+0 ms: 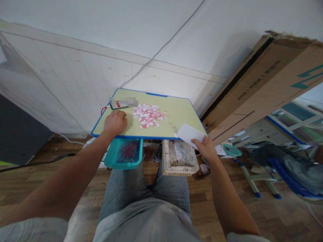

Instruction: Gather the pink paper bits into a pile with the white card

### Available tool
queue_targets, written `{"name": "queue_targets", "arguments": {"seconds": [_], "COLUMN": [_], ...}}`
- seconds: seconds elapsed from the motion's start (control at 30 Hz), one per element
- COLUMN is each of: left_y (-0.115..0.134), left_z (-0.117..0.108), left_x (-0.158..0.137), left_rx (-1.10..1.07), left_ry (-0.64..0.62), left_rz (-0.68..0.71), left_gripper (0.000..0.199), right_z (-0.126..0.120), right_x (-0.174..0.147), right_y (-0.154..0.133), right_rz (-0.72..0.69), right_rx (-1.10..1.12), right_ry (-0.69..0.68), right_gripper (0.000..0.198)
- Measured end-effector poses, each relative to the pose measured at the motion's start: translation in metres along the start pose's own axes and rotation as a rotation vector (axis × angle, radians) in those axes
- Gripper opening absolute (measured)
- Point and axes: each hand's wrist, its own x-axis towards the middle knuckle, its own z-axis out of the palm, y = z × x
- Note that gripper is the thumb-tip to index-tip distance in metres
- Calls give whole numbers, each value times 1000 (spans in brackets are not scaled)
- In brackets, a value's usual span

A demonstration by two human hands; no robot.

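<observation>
My right hand (205, 148) grips a flat white card or piece of stiff paper (190, 135) over the front right corner of the small table (176, 104). The table has a pale yellow top and a blue rim. At the table's left side my left hand (116, 122) rests with its fingers curled in; whatever may be inside them is hidden. Just beyond it lies a phone (119, 105), partly blurred out. A loose heap of small pink and white pieces (148, 116) covers the middle of the tabletop, with pinkish stains beside it.
Below the front edge are a teal basin (123, 165) with dark red contents and a speckled foam box (180, 170). A tall cardboard box (252, 87) leans at the right. A cable (161, 50) runs down the wall. Another desk (267, 132) stands farther right.
</observation>
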Motion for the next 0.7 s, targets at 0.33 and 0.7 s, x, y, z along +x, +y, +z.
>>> {"name": "queue_targets", "arguments": {"seconds": [0.33, 0.7], "left_y": [3, 5], "left_z": [-2, -5], "left_x": [-1, -1], "left_rx": [19, 12], "left_ry": [0, 5], "left_rz": [-19, -15], "left_gripper": [34, 32], "right_z": [-7, 78], "right_x": [10, 51], "right_y": [-15, -72], "right_rz": [1, -124], "right_rx": [-48, -3], "right_ry": [6, -80], "right_gripper": [42, 40]}}
